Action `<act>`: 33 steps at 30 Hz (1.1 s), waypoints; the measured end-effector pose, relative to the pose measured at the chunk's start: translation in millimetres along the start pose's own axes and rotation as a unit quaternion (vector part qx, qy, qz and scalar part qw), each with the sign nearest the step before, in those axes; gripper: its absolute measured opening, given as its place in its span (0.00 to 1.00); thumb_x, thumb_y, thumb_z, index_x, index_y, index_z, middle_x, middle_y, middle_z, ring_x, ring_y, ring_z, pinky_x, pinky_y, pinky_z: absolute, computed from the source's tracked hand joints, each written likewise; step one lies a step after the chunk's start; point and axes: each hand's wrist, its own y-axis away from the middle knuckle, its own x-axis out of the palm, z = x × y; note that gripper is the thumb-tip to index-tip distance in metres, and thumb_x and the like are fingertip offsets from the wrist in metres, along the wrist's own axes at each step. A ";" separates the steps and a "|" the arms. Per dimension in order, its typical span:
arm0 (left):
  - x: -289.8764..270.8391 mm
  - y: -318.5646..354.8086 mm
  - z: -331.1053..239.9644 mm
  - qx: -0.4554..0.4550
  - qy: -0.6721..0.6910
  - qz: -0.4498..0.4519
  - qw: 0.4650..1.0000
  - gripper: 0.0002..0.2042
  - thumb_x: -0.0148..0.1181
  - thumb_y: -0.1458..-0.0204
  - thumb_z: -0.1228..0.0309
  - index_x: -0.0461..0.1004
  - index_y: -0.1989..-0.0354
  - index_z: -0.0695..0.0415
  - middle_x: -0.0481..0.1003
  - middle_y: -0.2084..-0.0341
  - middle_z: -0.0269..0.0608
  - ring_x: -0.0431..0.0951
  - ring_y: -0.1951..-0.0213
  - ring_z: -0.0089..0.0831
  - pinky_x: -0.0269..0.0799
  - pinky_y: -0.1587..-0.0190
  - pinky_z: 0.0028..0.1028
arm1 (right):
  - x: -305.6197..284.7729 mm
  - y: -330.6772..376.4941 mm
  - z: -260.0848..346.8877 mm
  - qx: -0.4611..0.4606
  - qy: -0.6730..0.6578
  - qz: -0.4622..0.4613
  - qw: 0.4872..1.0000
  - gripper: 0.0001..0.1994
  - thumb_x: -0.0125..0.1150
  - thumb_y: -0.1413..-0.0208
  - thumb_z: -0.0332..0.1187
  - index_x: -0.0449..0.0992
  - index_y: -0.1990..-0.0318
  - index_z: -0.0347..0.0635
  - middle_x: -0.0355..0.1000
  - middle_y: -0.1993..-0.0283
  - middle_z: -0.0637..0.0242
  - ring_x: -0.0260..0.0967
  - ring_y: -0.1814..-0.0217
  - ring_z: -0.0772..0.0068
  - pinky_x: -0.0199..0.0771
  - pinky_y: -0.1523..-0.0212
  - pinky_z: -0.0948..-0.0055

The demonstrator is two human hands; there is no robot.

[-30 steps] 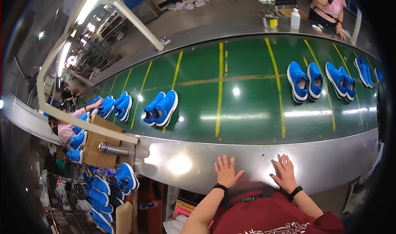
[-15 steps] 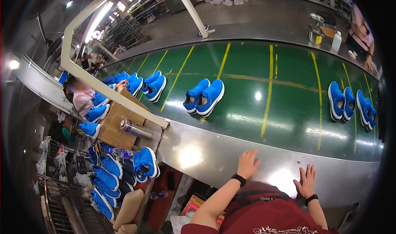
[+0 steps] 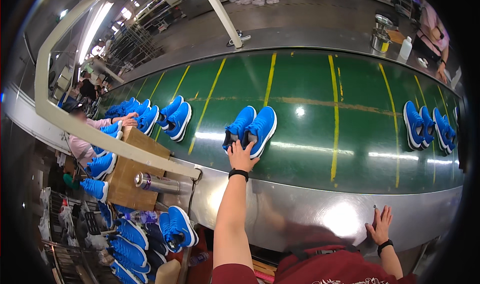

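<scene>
A pair of blue sneakers [image 3: 261, 126] with white soles stands on the green conveyor belt [image 3: 305, 154], toes pointing away from me. My left hand [image 3: 241, 156] reaches over the belt's near edge to the heels of this pair. Its fingers are spread at the heel collars, the thumb out beside the right shoe's heel; a firm grip does not show. My right hand [image 3: 381, 225] is open and holds nothing, resting by the steel ledge [image 3: 300, 204] in front of me.
More blue sneakers [image 3: 177, 121] stand along the belt at left and right [image 3: 419, 125]. A cardboard box [image 3: 132, 171] and a metal flask [image 3: 156, 182] are at left, below a white frame post [image 3: 125, 146]. Co-workers are at far left and far right; a white bottle [image 3: 405, 49] stands across the belt.
My left hand has moved left and forward from above the steel ledge to the heels of the middle sneakers. My right hand stays by the ledge. The view has shifted a little.
</scene>
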 end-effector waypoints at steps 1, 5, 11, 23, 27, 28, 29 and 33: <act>3.1 -7.1 9.8 0.009 -0.002 0.005 1.000 0.32 0.71 0.66 0.53 0.71 0.47 0.35 0.64 0.45 0.52 0.61 0.40 0.48 0.50 0.37 0.45 | 0.8 -1.3 3.6 0.006 0.005 -0.004 1.000 0.39 0.58 0.52 0.55 0.56 0.35 0.47 0.35 0.28 0.42 0.25 0.25 0.38 0.27 0.32 0.40; 1.6 -31.5 22.8 -0.007 0.040 -0.015 0.999 0.29 0.73 0.71 0.51 0.76 0.55 0.40 0.70 0.51 0.47 0.69 0.47 0.40 0.54 0.39 0.43 | 4.5 -2.1 12.5 0.033 0.014 -0.014 0.999 0.40 0.59 0.53 0.54 0.54 0.34 0.48 0.34 0.28 0.42 0.25 0.25 0.38 0.27 0.32 0.39; -17.4 -44.4 14.2 -0.022 -0.011 0.162 0.986 0.26 0.69 0.70 0.42 0.81 0.60 0.40 0.77 0.60 0.41 0.74 0.52 0.35 0.62 0.44 0.38 | 4.9 -7.2 19.1 0.023 0.018 -0.024 0.999 0.41 0.60 0.54 0.54 0.54 0.34 0.49 0.35 0.28 0.41 0.25 0.25 0.38 0.30 0.33 0.38; -68.7 129.0 -159.6 0.108 0.151 0.128 0.974 0.23 0.67 0.63 0.49 0.80 0.61 0.50 0.75 0.71 0.47 0.78 0.68 0.43 0.73 0.66 0.39 | 19.9 -4.7 2.6 -0.034 -0.003 -0.072 0.997 0.41 0.66 0.55 0.47 0.52 0.33 0.54 0.40 0.32 0.34 0.31 0.28 0.28 0.33 0.35 0.31; -85.5 187.2 -215.4 0.119 0.166 0.131 0.970 0.20 0.68 0.62 0.52 0.79 0.66 0.52 0.75 0.72 0.46 0.77 0.70 0.46 0.72 0.67 0.40 | 27.8 -14.9 22.2 -0.128 -0.100 -0.198 0.966 0.28 0.61 0.48 0.37 0.62 0.39 0.43 0.52 0.34 0.43 0.45 0.31 0.36 0.47 0.35 0.43; -85.7 201.5 -227.3 0.122 0.192 0.135 0.965 0.18 0.67 0.60 0.54 0.78 0.64 0.53 0.75 0.71 0.48 0.77 0.69 0.47 0.72 0.67 0.40 | 15.6 -16.7 37.7 -0.142 -0.231 -0.139 0.953 0.27 0.60 0.46 0.37 0.62 0.40 0.39 0.54 0.36 0.42 0.49 0.32 0.39 0.50 0.34 0.51; -81.4 217.0 -235.9 0.138 0.198 0.139 0.960 0.18 0.67 0.59 0.55 0.78 0.64 0.53 0.74 0.71 0.49 0.77 0.69 0.47 0.72 0.67 0.41 | -2.4 -13.7 57.4 -0.156 -0.298 -0.089 0.938 0.27 0.58 0.45 0.39 0.61 0.41 0.34 0.54 0.36 0.42 0.49 0.32 0.40 0.50 0.33 0.58; -77.7 255.3 -262.3 0.182 0.222 0.135 0.948 0.18 0.67 0.57 0.57 0.77 0.61 0.53 0.74 0.69 0.52 0.76 0.71 0.48 0.72 0.70 0.41 | -4.2 -11.1 84.2 -0.217 -0.301 -0.012 0.929 0.41 0.61 0.48 0.46 0.47 0.34 0.34 0.49 0.34 0.38 0.50 0.33 0.37 0.54 0.35 0.58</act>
